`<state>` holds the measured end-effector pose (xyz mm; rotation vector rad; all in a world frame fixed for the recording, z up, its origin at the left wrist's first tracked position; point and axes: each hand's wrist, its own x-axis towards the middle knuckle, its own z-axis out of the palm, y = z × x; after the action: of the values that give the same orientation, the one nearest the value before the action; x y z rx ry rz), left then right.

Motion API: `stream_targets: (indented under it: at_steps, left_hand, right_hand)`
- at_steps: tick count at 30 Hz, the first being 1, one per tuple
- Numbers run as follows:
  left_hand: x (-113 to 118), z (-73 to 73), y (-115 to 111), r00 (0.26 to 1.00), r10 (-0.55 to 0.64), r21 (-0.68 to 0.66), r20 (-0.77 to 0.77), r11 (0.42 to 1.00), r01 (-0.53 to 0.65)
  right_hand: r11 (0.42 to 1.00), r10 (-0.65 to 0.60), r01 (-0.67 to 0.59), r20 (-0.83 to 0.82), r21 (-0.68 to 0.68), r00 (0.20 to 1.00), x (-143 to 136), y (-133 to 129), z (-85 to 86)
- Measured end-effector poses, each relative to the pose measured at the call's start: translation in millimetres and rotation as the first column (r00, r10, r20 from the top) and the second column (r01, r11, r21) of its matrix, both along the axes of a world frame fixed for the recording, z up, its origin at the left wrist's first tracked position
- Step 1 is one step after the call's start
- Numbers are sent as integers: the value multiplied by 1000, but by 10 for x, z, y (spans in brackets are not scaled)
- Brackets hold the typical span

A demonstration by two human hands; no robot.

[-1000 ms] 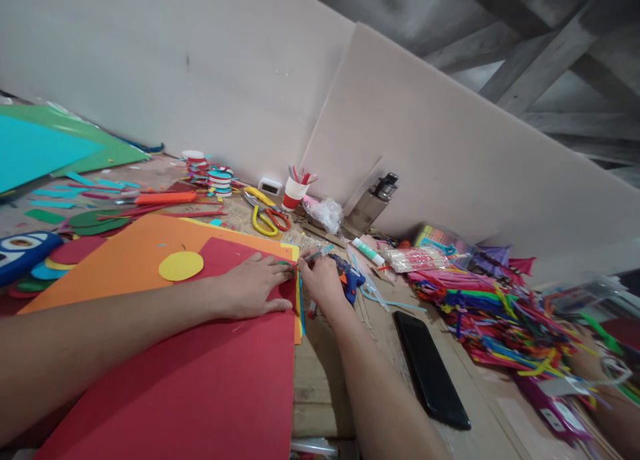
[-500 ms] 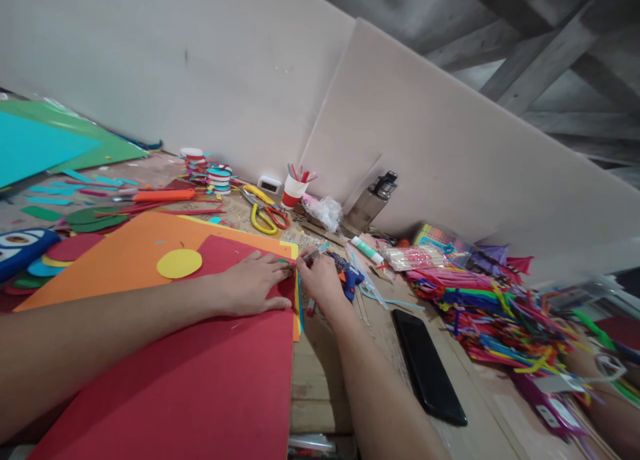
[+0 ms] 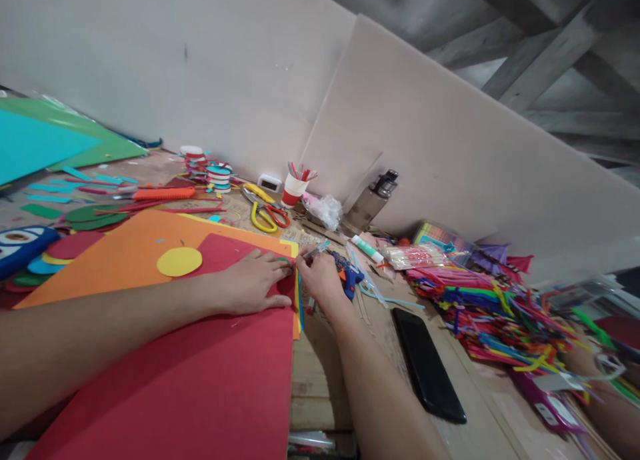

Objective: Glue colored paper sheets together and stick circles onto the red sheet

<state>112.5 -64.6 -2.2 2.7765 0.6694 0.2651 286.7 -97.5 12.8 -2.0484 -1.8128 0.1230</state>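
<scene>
My left hand [image 3: 257,283] lies flat on a red sheet [image 3: 210,380], fingers stretched toward its right edge. A small bit of green shows by the fingertips. At that same edge my right hand [image 3: 320,277] is closed in a pinch. A clear, bluish tip sticks out above its fingers, but what it holds is mostly hidden. Under the red sheet lies an orange sheet [image 3: 125,247], with yellow and blue edges showing at the right. A yellow paper disc [image 3: 179,262] rests on the orange and red sheets. Just right of my right hand is a blue glue gun [image 3: 353,279].
Behind the sheets are yellow-handled scissors [image 3: 264,217], a paper cup [image 3: 294,190] and a dark bottle [image 3: 370,203]. A black phone [image 3: 427,363] lies on the right near piled pipe cleaners [image 3: 480,307]. Another person's arm [image 3: 605,393] is at far right. An orange cutter [image 3: 165,193] lies left.
Almost nothing differs. Both hands keep their places at the red sheet's edge, and the view has shifted very slightly.
</scene>
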Motion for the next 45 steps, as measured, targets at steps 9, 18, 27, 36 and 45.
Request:
stream_targets:
  at_steps: [9,18,27,36,45]
  left_hand:
    - [-2,-13,4,1000,-11,4,25,1000,11]
    - [-1,-11,9,1000,-6,14,6,1000,6]
    - [-4,-37,22,1000,4,31,-11,1000,-4]
    - [-6,1,9,999,9,41,-49,999,-7]
    - [-28,30,-34,1000,15,12,-19,1000,-15]
  right_hand:
    - [1000,11,-11,23,-22,1000,-10,-9,13]
    - [999,25,-25,15,-22,1000,-20,-18,47]
    - [1000,24,-23,27,-14,999,-15,-23,51]
    - [999,36,-38,-53,-36,998,-10,-24,56]
    - [999,-50,52,-115,16,992,39,-9,53]
